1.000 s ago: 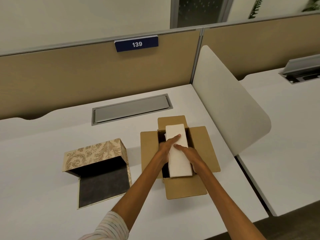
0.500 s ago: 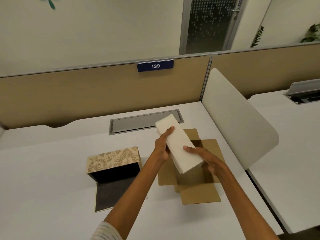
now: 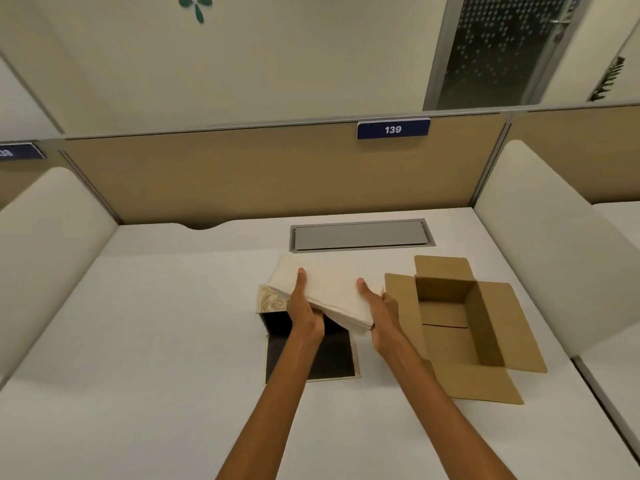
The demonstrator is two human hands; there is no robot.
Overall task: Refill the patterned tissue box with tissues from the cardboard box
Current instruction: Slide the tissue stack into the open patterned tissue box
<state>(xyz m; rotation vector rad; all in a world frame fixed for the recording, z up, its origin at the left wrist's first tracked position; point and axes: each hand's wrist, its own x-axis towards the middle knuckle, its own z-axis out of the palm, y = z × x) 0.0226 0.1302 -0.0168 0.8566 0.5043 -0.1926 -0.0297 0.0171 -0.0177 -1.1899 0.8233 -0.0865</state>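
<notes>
A thick white stack of tissues (image 3: 330,291) is held tilted above the patterned tissue box (image 3: 269,299), covering most of it. My left hand (image 3: 304,308) grips the stack's left part with the thumb on top. Gripping its right end is my right hand (image 3: 379,308). The patterned box lies open, its dark lid flap (image 3: 332,356) spread flat on the desk toward me. To the right stands the brown cardboard box (image 3: 485,327) with all flaps folded out and nothing visible inside.
A white desk (image 3: 156,341) carries everything. A grey cable hatch (image 3: 360,235) sits behind the boxes. White curved dividers stand at the left (image 3: 45,251) and right (image 3: 547,244) desk edges. A tan partition with a sign reading 139 (image 3: 393,129) closes off the back.
Both hands lifted the tissue stack out of the cardboard box and carried it left, over the patterned box. The camera view has tilted up and shifted left.
</notes>
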